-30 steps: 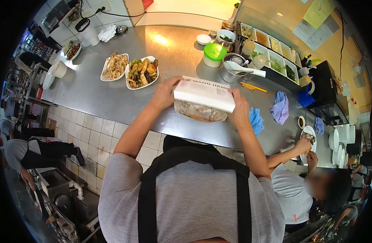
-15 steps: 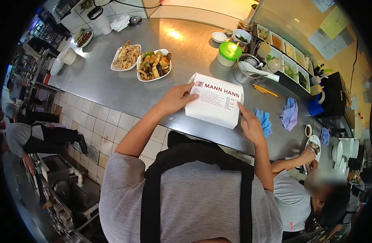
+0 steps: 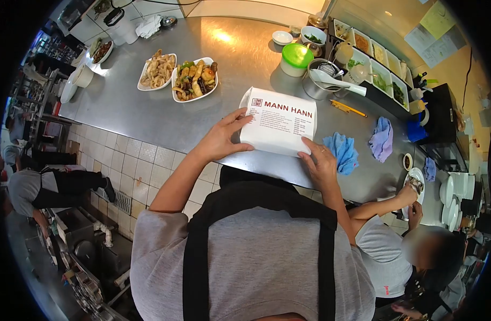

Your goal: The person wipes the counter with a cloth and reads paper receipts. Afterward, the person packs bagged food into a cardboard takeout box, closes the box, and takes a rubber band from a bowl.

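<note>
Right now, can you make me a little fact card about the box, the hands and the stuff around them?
Box: white, printed MANN HANN, top closed
Left hand: touching the box's left side, fingers spread
Right hand: touching the box's near right corner
Food: pale strips and colourful mixed pieces, in separate dishes
Tub: green lid
Blue cloth: crumpled, right of the box
Counter: shiny metal

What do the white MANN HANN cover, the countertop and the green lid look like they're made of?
The white MANN HANN cover is probably matte paperboard: flat printed panels, crisp folded edges. The countertop looks like metal, likely stainless steel: grey, satiny, with blurred light reflections. The green lid is probably smooth plastic, going by its even, bright colour and pale highlight.
</note>
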Available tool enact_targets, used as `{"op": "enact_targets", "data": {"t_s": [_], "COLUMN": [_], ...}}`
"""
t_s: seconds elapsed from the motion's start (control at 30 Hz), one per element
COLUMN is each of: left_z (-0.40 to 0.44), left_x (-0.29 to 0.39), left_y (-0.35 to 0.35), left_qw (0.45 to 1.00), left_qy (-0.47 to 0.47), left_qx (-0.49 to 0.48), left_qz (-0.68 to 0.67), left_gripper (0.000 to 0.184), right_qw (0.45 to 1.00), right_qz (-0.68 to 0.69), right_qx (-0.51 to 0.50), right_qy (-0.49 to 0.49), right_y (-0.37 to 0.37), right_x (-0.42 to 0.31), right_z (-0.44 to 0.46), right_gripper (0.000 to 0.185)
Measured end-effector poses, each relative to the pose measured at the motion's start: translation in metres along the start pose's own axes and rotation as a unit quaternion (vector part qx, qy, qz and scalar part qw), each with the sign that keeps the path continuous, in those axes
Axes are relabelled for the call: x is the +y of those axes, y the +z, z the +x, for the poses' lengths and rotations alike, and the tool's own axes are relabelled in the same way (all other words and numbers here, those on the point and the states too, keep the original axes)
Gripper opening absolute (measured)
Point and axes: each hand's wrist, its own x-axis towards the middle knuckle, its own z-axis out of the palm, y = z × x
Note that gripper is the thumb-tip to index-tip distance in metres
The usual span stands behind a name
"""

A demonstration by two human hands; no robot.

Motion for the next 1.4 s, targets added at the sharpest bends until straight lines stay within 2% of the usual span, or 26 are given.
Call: {"op": "enact_targets", "data": {"t_s": [0.1, 0.4, 0.5, 0.6, 0.8, 0.9, 1.2, 1.4], "left_z": [-0.001, -0.014, -0.017, -0.013, -0.016, -0.02, -0.026, -0.026], "left_x": [0.0, -0.013, -0.011, -0.009, -0.017, -0.018, -0.012, -0.024], "left_y": [-0.004, 0.023, 0.025, 0.019, 0.023, 0.025, 0.028, 0.026], "left_qw": [0.999, 0.994, 0.995, 0.993, 0.984, 0.988, 0.985, 0.978], "left_qy": [-0.006, 0.01, -0.025, 0.031, 0.083, 0.062, 0.071, 0.11], "left_qx": [-0.02, 0.103, 0.096, 0.114, 0.129, 0.107, 0.119, 0.139], "left_qz": [-0.037, -0.041, -0.021, 0.005, 0.095, 0.09, 0.104, 0.106], "left_gripper": [0.05, 0.04, 0.042, 0.038, 0.037, 0.041, 0.045, 0.03], "right_qw": [1.0, 1.0, 0.998, 0.998, 0.997, 0.996, 0.994, 0.992], "right_qz": [0.003, -0.023, -0.034, -0.039, -0.056, -0.055, -0.064, -0.068], "right_qx": [-0.015, 0.002, 0.015, 0.011, -0.016, -0.032, -0.028, -0.016], "right_qy": [-0.008, -0.018, -0.047, -0.053, -0.059, -0.069, -0.082, -0.105], "right_y": [-0.003, 0.006, 0.009, 0.004, 0.003, 0.0, -0.005, 0.002], "right_x": [-0.004, -0.002, 0.0, -0.003, 0.001, 0.001, 0.0, 0.005], "right_z": [0.003, 0.003, 0.003, 0.006, 0.007, 0.009, 0.012, 0.008], "right_gripper": [0.046, 0.032, 0.032, 0.032, 0.032, 0.031, 0.032, 0.032]}}
